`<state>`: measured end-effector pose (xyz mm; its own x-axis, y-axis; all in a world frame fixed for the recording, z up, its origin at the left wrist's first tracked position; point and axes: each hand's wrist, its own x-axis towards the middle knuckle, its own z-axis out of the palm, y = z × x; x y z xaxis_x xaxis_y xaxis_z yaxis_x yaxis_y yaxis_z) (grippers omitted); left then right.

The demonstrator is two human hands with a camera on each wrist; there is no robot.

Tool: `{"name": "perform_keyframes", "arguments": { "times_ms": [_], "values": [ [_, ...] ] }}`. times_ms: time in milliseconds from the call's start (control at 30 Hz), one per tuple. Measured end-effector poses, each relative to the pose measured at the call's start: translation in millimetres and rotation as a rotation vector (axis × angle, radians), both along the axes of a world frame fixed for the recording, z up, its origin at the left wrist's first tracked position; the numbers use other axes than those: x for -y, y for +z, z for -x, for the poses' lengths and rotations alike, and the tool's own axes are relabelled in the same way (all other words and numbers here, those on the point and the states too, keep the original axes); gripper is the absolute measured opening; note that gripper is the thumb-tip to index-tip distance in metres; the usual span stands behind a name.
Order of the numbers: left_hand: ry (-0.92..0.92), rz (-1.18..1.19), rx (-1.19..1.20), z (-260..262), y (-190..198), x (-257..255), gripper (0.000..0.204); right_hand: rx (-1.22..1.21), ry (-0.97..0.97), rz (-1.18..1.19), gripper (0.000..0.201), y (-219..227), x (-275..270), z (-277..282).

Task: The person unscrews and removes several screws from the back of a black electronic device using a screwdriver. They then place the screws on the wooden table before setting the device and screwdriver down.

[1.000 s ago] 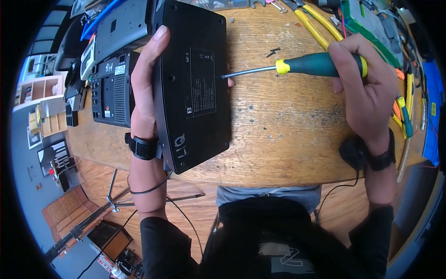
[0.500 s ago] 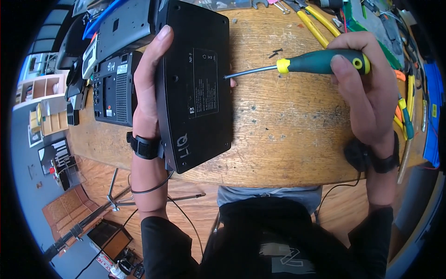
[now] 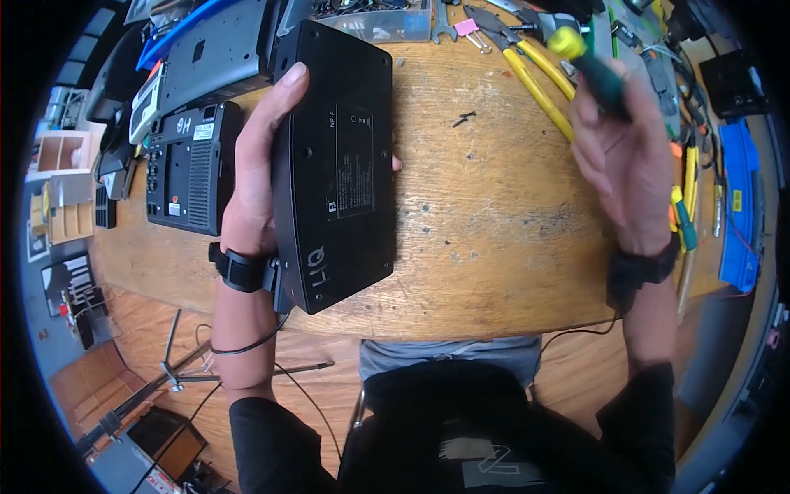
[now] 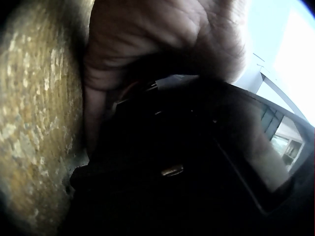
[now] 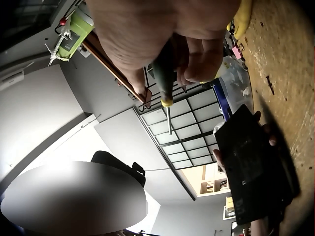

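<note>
In the head view my left hand (image 3: 259, 169) grips a black box-shaped device (image 3: 341, 177) tilted up on its edge, thumb on the near side and a fingertip showing past the far edge. The device's labelled back, marked HQ, faces up and right. My right hand (image 3: 629, 156) holds a green and yellow screwdriver (image 3: 605, 82) in the air, away from the device; the right wrist view shows its shaft (image 5: 169, 120) clear of anything. Two dark screws (image 3: 465, 118) lie on the wooden table (image 3: 494, 247). The left wrist view shows my left hand (image 4: 157, 39) around the dark device.
Another black device (image 3: 193, 169) lies left of my left hand, near a larger black panel (image 3: 218, 58). Yellow-handled pliers (image 3: 535, 82), a wrench (image 3: 443, 25) and a plastic parts box (image 3: 370, 25) sit at the back. A blue tray (image 3: 739, 206) stands at the right.
The screwdriver tip has left the device's edge, and my right hand has lifted and turned it up and back. The device stays in my left hand. The head view has shifted slightly.
</note>
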<state>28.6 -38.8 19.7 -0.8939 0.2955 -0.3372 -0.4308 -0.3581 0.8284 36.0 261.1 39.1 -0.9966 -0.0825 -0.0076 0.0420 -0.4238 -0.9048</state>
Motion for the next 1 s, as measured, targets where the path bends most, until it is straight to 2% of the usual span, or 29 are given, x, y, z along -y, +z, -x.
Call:
{"name": "perform_keyframes", "arguments": {
  "times_ms": [33,133,233,267,333,433,533,567,667,700,800,900,967,1000],
  "values": [
    [0.0,-0.016,0.011,0,1,0,0.068,-0.029,0.101,-0.054,0.025,-10,-10,3],
    [0.019,-0.03,0.015,-1,5,-1,0.065,0.125,0.181,-0.122,0.031,-6,1,2],
    [0.011,-0.012,-0.01,-1,6,-1,0.064,0.114,0.088,0.098,0.04,-5,1,2],
    [0.01,-0.004,-0.022,-2,6,0,0.063,0.095,0.051,0.175,0.049,4,7,2],
    [0.0,-0.001,-0.02,0,5,2,0.062,-0.057,0.148,0.129,0.037,-7,-5,3],
    [0.002,-0.001,-0.012,0,7,1,0.061,-0.012,0.216,-0.188,0.026,-8,-6,6],
    [-0.005,0.002,-0.011,0,6,3,0.059,0.079,0.152,-0.446,0.019,-22,12,10],
    [-0.011,0.003,-0.015,0,6,3,0.059,0.087,0.101,-0.617,0.021,-23,21,9],
    [-0.021,-0.02,0.012,1,4,5,0.058,-0.214,0.038,-1.085,0.023,-40,25,14],
    [-0.021,-0.012,0.006,1,5,5,0.058,-0.287,-0.01,-1.109,0.025,-46,28,16],
    [-0.022,0.005,-0.017,0,6,4,0.058,-0.295,-0.026,-1.1,0.026,-49,36,14],
    [-0.028,0.026,-0.041,1,3,5,0.061,-0.286,-0.026,-1.247,0.027,-42,44,12],
    [-0.047,0.061,-0.061,2,3,7,0.069,-0.264,-0.021,-1.264,0.027,-36,50,10],
    [-0.038,0.058,-0.057,2,4,7,0.065,-0.253,-0.019,-1.272,0.026,-35,51,10]
  ]
}}
